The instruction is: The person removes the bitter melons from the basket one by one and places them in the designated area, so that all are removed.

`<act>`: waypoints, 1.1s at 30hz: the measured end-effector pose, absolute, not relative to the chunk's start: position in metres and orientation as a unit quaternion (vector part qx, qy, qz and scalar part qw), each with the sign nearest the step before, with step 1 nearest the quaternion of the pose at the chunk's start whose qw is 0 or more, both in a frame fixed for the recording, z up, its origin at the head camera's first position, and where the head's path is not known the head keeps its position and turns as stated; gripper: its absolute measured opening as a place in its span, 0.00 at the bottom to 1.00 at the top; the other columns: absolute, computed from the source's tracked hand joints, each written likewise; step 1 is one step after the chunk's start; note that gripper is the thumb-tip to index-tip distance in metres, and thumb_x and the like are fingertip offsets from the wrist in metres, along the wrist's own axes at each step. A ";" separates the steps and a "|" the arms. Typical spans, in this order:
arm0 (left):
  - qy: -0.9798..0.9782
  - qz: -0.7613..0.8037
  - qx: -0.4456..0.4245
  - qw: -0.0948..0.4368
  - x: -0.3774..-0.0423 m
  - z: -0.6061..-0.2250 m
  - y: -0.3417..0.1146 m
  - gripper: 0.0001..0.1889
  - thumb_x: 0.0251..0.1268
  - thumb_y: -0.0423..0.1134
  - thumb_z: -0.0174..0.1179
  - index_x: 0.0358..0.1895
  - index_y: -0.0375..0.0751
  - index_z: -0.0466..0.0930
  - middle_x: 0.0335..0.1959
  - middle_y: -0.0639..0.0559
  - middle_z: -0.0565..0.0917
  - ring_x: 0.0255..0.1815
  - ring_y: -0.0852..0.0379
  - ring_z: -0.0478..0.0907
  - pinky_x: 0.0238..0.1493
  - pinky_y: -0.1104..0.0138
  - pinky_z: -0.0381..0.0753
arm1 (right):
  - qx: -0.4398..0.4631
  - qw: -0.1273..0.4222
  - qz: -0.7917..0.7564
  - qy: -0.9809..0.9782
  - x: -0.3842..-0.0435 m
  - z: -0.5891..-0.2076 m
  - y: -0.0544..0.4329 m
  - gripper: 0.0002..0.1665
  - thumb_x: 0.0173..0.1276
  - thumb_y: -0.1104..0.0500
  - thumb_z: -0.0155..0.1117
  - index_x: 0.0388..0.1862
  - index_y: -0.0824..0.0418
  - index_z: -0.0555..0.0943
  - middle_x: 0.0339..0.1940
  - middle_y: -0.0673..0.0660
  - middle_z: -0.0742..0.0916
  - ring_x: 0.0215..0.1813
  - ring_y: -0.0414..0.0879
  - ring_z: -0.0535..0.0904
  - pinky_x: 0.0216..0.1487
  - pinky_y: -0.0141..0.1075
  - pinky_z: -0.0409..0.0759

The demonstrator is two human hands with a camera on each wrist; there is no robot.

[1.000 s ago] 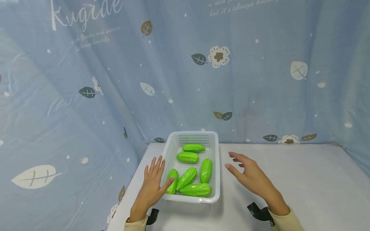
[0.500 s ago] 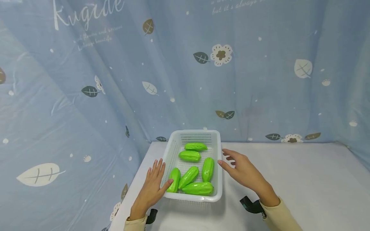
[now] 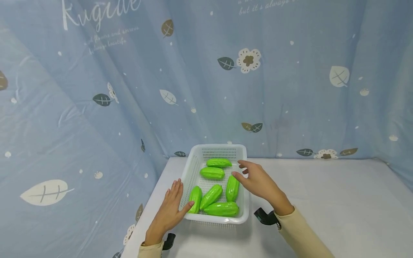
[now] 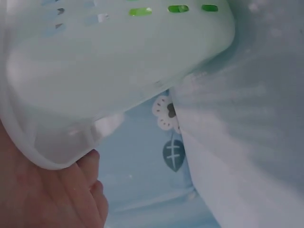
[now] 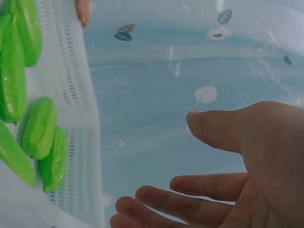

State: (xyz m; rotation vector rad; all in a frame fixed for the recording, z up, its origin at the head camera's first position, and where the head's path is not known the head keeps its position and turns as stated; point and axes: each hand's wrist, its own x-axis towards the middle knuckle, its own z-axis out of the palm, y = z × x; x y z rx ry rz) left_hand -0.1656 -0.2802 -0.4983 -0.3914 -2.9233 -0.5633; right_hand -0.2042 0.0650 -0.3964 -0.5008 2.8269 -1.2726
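Note:
A white perforated plastic basket [image 3: 222, 220] sits on the table and holds several glossy, ridged green vegetables [image 3: 212, 173], which resemble plastic gourds. My left hand [image 3: 168, 213] lies along the basket's left side with straight fingers, its thumb overlapping the front left corner. In the left wrist view, that hand [image 4: 52, 202] is right against the basket rim [image 4: 35, 154]. Over the basket's right rim reaches my right hand [image 3: 259, 181], fingers loosely bent and apart, above the upright-lying vegetable [image 3: 232, 190] at the right. The right wrist view shows this hand [image 5: 228, 166] with nothing between thumb and fingers.
A white-covered table [image 3: 322, 200] extends right of the basket. Blue patterned curtain [image 3: 274, 89] hangs behind it and along the left. A black wrist mount [image 3: 266, 216] juts from the right sleeve, another mount [image 3: 169, 242] from the left.
My right hand has moved left, from beside the basket to over its right rim. The left hand stays at the left side; the vegetables lie as before. The head view shifts slightly.

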 end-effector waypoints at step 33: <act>-0.967 -0.212 -0.132 0.053 -0.165 -0.503 -0.289 0.58 0.64 0.71 0.60 0.84 0.35 0.46 0.87 0.45 0.44 0.89 0.44 0.42 0.85 0.41 0.49 | -0.137 0.065 -0.358 0.921 -0.243 -0.432 0.007 0.31 0.71 0.57 0.69 0.67 0.73 0.76 0.58 0.69 0.87 0.43 0.51 0.85 0.44 0.46 0.84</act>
